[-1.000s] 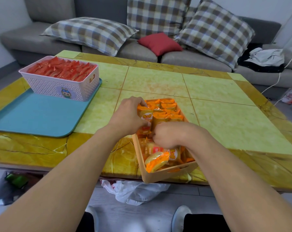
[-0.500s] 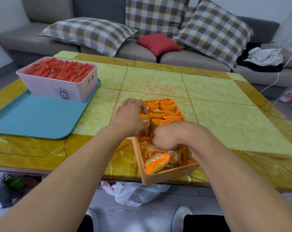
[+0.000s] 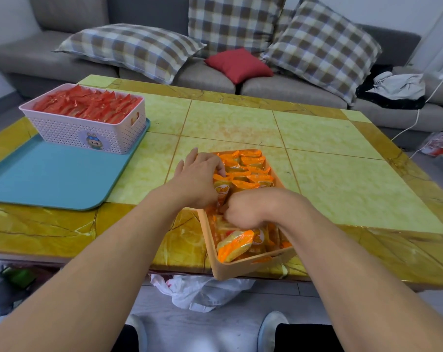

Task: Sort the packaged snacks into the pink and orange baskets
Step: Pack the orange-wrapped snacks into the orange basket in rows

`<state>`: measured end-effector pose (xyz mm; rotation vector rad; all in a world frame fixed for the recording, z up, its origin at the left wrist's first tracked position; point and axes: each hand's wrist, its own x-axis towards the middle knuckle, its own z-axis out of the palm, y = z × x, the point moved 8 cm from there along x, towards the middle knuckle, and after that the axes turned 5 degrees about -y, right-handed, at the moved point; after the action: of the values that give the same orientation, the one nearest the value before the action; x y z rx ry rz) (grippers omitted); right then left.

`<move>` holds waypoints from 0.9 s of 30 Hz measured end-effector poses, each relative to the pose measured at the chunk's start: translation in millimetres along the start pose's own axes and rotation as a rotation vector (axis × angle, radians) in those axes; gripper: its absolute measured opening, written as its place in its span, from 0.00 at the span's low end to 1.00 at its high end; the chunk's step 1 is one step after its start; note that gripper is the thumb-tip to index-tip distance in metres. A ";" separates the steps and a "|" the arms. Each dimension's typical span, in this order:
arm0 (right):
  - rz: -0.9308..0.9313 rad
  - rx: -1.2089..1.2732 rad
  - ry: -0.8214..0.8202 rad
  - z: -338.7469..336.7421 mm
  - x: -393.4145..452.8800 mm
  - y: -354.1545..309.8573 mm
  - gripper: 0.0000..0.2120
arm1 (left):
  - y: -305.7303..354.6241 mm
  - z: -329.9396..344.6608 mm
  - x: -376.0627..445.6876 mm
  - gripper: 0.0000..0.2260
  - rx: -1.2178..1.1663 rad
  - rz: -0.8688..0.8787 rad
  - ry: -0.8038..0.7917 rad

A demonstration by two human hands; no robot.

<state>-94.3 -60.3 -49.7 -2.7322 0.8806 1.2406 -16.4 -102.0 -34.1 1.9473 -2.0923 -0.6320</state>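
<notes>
The orange basket [image 3: 243, 269] stands at the table's near edge, packed with orange snack packets [image 3: 250, 168] standing on edge; one packet [image 3: 234, 246] lies loose on top at the near end. My left hand [image 3: 197, 179] rests over the basket's left side, fingers pressing on the packets. My right hand [image 3: 243, 212] is curled in the basket's middle, fingers tucked down among the packets. At the far left the pink basket [image 3: 70, 130], full of red snack packets [image 3: 88, 105], sits on a blue tray [image 3: 50, 174].
The yellow-green tiled table [image 3: 342, 179] spreads to the right and behind the orange basket. A grey sofa [image 3: 215, 80] with checked cushions and a red cushion [image 3: 238, 64] runs along the far side. A white plastic bag [image 3: 202, 290] lies on the floor under the table's near edge.
My left hand slid forward along the basket's left side and lowered onto the packets. My right hand stayed in the middle of the basket, pushing down.
</notes>
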 end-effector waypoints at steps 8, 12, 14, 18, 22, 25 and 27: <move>0.050 0.033 -0.002 -1.9 -1.3 6.9 0.18 | 4.5 -3.2 -0.4 0.13 0.142 -0.069 0.107; 0.052 0.045 -0.017 0.1 -2.3 5.7 0.18 | 9.9 -4.5 0.7 0.15 0.287 -0.106 0.199; 0.064 0.032 -0.020 1.0 -4.6 6.1 0.18 | 10.2 -5.6 0.7 0.15 0.296 -0.119 0.216; 0.100 0.039 -0.024 0.1 -14.3 10.5 0.18 | 10.4 -6.0 1.4 0.16 0.219 -0.125 0.212; 0.150 0.254 0.087 -11.6 -20.9 16.7 0.17 | 2.1 -7.1 5.0 0.14 0.055 -0.147 0.176; 0.206 0.498 0.329 -30.0 -41.6 35.7 0.18 | -9.1 -15.8 7.0 0.12 -0.029 -0.184 0.173; 0.248 0.605 0.496 -40.1 -65.6 52.6 0.18 | -17.4 -21.9 8.0 0.12 -0.054 -0.201 0.170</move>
<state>-127.4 -82.1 34.6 -2.4755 1.3857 0.2050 7.9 -114.0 -23.6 2.1172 -1.7774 -0.5327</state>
